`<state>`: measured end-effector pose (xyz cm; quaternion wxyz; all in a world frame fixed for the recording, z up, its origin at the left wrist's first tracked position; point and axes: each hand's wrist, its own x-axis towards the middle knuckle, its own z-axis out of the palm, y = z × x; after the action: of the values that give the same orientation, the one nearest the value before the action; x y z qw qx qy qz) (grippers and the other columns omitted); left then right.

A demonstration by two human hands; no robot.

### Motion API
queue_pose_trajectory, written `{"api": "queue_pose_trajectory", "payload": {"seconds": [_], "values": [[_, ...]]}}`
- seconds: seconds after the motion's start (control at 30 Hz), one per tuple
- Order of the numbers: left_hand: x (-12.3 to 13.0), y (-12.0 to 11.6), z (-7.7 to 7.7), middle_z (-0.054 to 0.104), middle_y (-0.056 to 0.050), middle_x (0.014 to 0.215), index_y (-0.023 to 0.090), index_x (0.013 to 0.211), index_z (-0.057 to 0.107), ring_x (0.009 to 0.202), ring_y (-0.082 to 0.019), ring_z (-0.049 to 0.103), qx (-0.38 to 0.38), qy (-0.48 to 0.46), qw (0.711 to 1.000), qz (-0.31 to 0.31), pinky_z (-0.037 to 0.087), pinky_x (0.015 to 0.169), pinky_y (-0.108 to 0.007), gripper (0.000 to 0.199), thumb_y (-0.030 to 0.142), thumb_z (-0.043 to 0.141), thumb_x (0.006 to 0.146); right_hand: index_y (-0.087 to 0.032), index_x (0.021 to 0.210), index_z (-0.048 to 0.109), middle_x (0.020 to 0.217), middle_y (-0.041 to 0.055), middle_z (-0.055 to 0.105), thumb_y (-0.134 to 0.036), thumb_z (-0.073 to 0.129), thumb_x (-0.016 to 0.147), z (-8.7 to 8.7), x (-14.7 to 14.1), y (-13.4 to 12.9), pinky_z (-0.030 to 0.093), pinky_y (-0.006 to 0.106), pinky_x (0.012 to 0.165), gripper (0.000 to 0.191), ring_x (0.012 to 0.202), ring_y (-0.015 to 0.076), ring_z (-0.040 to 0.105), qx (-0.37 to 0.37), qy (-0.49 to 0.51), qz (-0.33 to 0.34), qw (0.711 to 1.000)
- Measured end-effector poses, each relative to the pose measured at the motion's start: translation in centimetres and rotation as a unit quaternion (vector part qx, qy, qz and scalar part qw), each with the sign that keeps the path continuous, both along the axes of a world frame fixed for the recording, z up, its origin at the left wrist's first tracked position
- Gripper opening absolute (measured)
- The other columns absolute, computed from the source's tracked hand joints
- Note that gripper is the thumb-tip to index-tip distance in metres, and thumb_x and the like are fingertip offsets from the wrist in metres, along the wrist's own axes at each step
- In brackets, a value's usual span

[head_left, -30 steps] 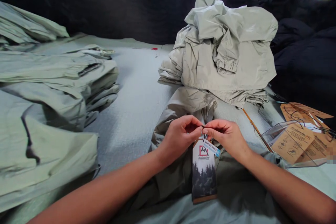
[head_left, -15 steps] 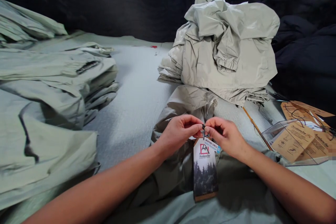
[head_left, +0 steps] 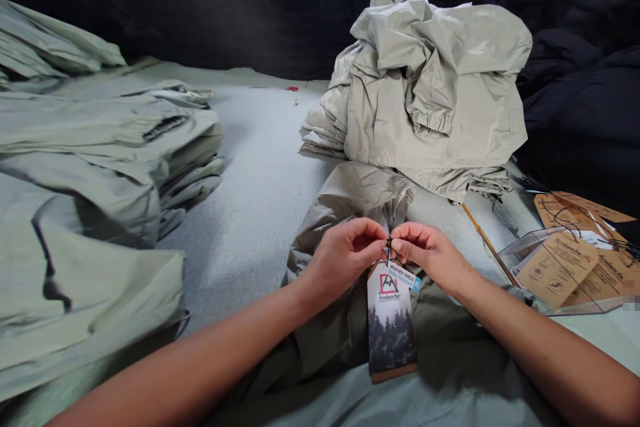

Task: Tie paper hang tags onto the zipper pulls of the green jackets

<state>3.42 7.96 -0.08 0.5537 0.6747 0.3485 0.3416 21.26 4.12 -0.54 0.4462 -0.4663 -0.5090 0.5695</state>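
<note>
My left hand [head_left: 350, 253] and my right hand [head_left: 430, 255] meet at the lower centre, each pinching the black cord [head_left: 389, 243] between thumb and fingertips. From that cord hangs the Avalanche hang tag [head_left: 391, 333], printed with dark trees, with a small white and blue Weather Shield label [head_left: 403, 275] at its top. Beneath my hands lies a grey-green garment [head_left: 330, 320], spread toward the front edge of the view. The fingertips partly hide the cord's knot or clasp.
Folded light grey jackets [head_left: 440, 93] are stacked behind my hands. More pale green garments [head_left: 100, 180] pile up at the left. On the right, a clear plastic tray [head_left: 515, 250] holds brown tags [head_left: 557, 267] with black cords. The table [head_left: 255, 153] has a white surface.
The fingertips have shifted slightly around the cord, and more of its dark knot shows between them. The hang tag has swung a little.
</note>
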Motion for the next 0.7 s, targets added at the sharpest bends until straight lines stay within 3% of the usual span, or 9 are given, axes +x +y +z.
{"api": "queue_pose_trajectory", "payload": {"seconds": [0.23,0.47,0.7], "values": [[0.1,0.1,0.7,0.064,-0.002,0.071,0.014,0.081,0.064,0.066,-0.014,0.059,-0.048,-0.003,0.999,-0.018,0.047,0.062,-0.025,0.021,0.034,0.068,0.076,-0.017,0.079,0.065,0.067,-0.0029,0.062,-0.044,0.077,0.07,0.3,-0.1,-0.1,0.042,0.022,0.058,0.031,0.059,0.0085,0.052,-0.015,0.005,-0.015,1.0],[0.1,0.3,0.6,0.058,0.001,0.068,0.014,0.078,0.062,0.062,-0.01,0.051,-0.016,0.018,1.0,0.008,0.04,0.058,-0.021,0.016,0.031,0.064,0.077,-0.017,0.08,0.068,0.067,-0.0029,0.065,-0.037,0.086,0.057,0.4,-0.4,-0.2,0.043,0.023,0.058,0.036,0.06,0.0096,0.055,-0.065,0.018,-0.021,0.997],[0.3,0.5,0.7,0.053,0.004,0.065,0.015,0.077,0.058,0.058,-0.008,0.044,-0.054,-0.039,0.997,0.033,0.035,0.055,-0.019,0.013,0.026,0.064,0.073,-0.015,0.07,0.068,0.059,-0.0034,0.058,-0.04,0.084,0.057,0.0,-1.1,-0.4,0.035,0.023,0.051,0.032,0.053,0.0083,0.047,-0.02,-0.077,-0.062,0.995]]}}
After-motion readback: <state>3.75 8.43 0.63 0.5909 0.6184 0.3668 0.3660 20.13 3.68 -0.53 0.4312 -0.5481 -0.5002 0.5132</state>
